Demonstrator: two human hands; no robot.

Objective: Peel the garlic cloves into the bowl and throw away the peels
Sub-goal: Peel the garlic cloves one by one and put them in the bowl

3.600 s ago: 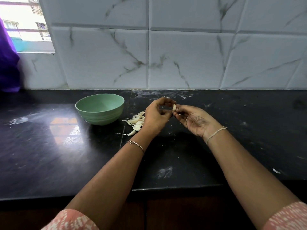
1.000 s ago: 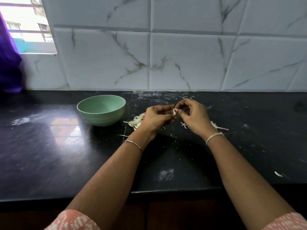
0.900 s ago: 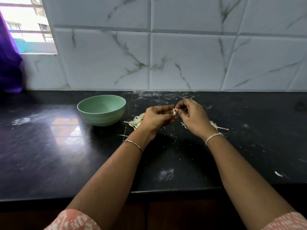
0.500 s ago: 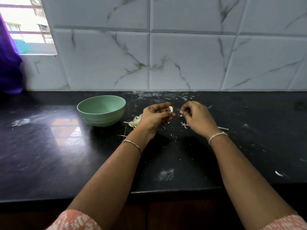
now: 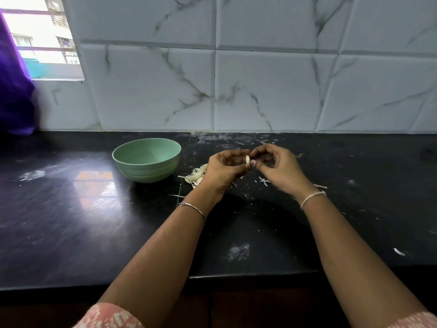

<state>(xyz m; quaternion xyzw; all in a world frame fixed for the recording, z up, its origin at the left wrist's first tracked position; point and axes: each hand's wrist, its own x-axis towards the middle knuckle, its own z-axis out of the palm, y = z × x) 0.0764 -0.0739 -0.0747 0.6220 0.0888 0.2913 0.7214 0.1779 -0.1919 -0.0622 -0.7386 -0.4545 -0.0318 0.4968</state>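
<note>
Head view, pale curved garlic clove (image 5: 247,159) pinched in left grip (image 5: 224,171), right grip (image 5: 279,169) touching it, hold unclear.

Bowl (image 5: 146,172) is green, counter (image 5: 71,221) black, sleeves (image 5: 111,316) perhaps pink-patterned

Forearms reach forward, left hand (image 5: 224,172) pinching a garlic clove (image 5: 247,159), right hand (image 5: 282,170) pinching it too with curled fingertips.

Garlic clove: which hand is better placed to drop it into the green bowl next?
Left, probably: both hands pinch the garlic clove, but the left hand lies nearer the green bowl; the right hand sits on its far side.
</note>
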